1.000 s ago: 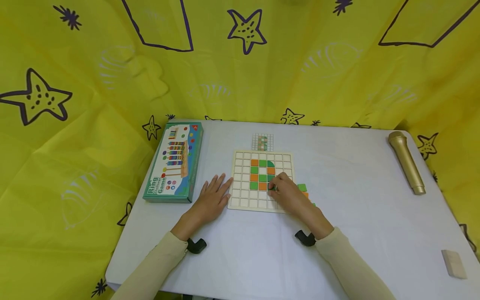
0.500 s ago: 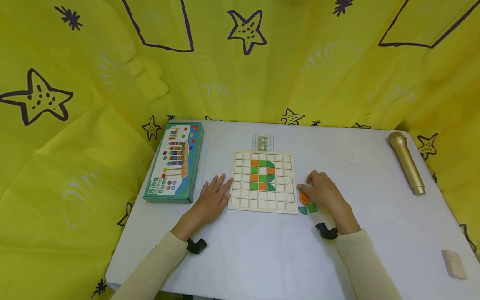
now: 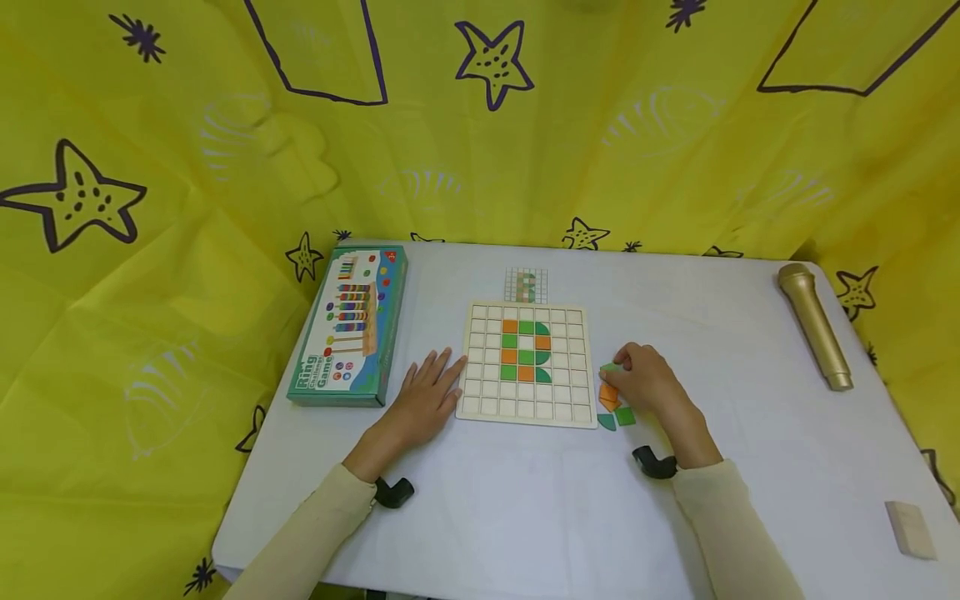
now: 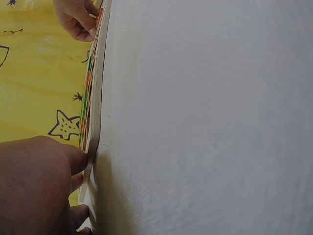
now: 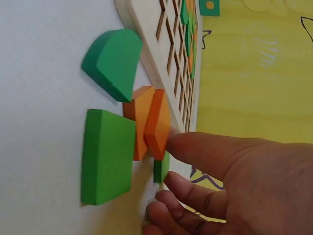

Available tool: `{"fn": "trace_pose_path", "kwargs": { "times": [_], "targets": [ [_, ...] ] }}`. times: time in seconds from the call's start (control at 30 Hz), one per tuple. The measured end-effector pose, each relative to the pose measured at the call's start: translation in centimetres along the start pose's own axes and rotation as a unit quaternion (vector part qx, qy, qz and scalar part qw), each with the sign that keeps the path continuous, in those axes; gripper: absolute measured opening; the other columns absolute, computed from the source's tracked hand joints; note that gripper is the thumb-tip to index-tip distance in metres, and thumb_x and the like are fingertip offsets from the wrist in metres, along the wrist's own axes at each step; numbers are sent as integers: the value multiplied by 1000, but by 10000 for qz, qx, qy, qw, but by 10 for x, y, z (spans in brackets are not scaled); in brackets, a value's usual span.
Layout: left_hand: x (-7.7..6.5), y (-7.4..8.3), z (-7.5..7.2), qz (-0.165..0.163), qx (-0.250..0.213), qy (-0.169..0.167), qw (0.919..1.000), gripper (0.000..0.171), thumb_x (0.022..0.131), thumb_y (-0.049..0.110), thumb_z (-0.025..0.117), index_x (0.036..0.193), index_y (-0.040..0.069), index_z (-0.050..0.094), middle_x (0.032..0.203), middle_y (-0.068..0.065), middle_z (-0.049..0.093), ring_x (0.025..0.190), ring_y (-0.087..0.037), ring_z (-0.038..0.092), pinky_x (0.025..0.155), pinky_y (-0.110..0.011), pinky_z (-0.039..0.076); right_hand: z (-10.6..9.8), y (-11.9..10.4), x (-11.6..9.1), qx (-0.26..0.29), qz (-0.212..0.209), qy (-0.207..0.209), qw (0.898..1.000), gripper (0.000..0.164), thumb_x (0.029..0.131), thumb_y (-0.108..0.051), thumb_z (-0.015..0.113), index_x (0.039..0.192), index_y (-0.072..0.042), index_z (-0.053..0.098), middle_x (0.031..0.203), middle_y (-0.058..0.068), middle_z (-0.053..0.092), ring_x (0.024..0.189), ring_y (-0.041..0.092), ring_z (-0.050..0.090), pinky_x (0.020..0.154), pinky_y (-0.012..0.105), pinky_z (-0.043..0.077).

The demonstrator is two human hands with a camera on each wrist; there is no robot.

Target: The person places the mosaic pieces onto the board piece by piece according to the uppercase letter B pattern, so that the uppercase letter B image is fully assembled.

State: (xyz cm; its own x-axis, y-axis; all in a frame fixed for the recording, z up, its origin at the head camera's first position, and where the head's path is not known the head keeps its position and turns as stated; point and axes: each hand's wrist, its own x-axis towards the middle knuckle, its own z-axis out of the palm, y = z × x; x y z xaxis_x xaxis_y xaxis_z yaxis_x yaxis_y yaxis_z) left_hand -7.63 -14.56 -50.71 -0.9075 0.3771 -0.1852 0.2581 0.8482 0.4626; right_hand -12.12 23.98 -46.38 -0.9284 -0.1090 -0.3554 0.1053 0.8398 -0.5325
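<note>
A wooden grid board [image 3: 480,389] lies in the middle of the table, with orange and green tiles [image 3: 517,357] set in its cells. My left hand [image 3: 423,404] rests flat with fingers spread, fingertips at the board's left edge. Right of the board, my right hand [image 3: 651,382] pinches a green tile [image 5: 161,168] between thumb and fingers. Below that hand lie stacked orange tiles [image 5: 155,122], a green square tile [image 5: 105,156] and a dark green quarter-round tile [image 5: 115,63]. The thumb is right at the upper orange tile in the right wrist view.
A small pattern card [image 3: 526,285] lies just beyond the board. At the left stands a boxed ring game [image 3: 348,325]. A gold microphone [image 3: 813,325] and a pale wooden block [image 3: 910,529] lie on the right of the white table [image 3: 480,517]. Yellow cloth [image 3: 480,167] hangs behind.
My right hand has moved off the board to the loose tiles on the right, leaving a dark green tile in the pattern's lower right cell. The left hand stays put.
</note>
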Motion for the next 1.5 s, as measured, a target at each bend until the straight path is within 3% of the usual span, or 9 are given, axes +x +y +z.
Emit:
{"fn": "trace_pose_path", "kwargs": {
  "times": [0.27,0.93,1.2,1.5],
  "targets": [
    [-1,1,-1,0,-42,-35,10000,59,115,37,36,171,22,22,178,-12,12,164,-37,6,128,-66,8,9,6,5,119,-397,194,9990,35,106,-14,62,132,8,57,128,29,51,109,40,54,95,54,50],
    [-1,1,-1,-4,-5,31,10000,59,115,38,36,171,23,22,178,-11,12,164,-36,7,129,-65,8,17,9,3,226,-744,380,9963,31,107,-10,61,133,6,58,128,27,51,114,39,57,100,55,51],
    [-1,0,0,4,-21,6,10000,59,115,38,36,171,22,22,178,-11,12,164,-36,6,128,-65,8,29,-14,-8,315,-1225,372,9913,31,105,-10,64,132,5,61,130,26,53,110,36,59,98,53,53],
    [-1,0,0,1,5,24,10000,59,115,38,36,171,23,21,178,-11,11,164,-36,6,129,-65,8,64,-38,-19,337,-1777,226,9833,20,102,-9,70,121,-4,64,112,8,57,101,22,57,89,39,52]
  ]
}}
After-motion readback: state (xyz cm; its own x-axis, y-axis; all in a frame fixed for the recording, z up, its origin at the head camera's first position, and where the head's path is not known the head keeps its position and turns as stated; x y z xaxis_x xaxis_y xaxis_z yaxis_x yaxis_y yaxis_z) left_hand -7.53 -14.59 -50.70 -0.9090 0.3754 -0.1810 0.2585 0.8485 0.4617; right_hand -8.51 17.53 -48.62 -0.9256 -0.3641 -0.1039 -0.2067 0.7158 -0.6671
